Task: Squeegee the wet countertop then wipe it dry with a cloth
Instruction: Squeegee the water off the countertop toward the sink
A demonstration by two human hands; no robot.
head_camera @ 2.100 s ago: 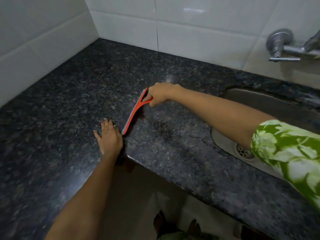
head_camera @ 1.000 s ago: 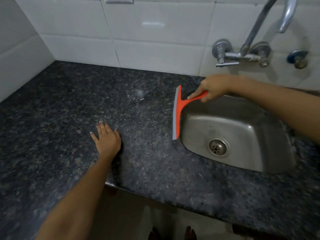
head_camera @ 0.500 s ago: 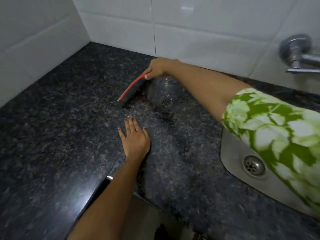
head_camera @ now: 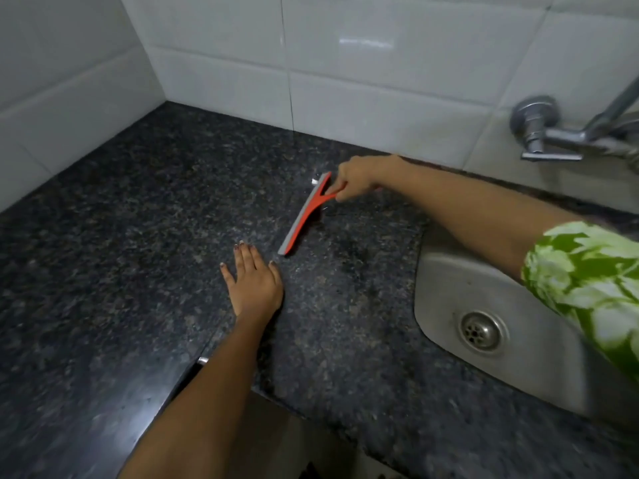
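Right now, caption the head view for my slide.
Right hand draws an orange squeegee across the dark speckled granite countertop; left hand rests flat beside it.

Squeegee (head_camera: 303,216): orange T-shaped frame with a grey rubber blade, blade edge down on the countertop (head_camera: 121,236), running diagonally from near the back wall toward the front; its handle is wrapped in the right hand's fingers (head_camera: 340,188), and the blade's near tip sits just beyond the left hand's fingertips (head_camera: 242,247), apart from them. Countertop: dark speckled granite, glossy, with a smeared darker patch just right of the blade, on the side of the gripping fingers.
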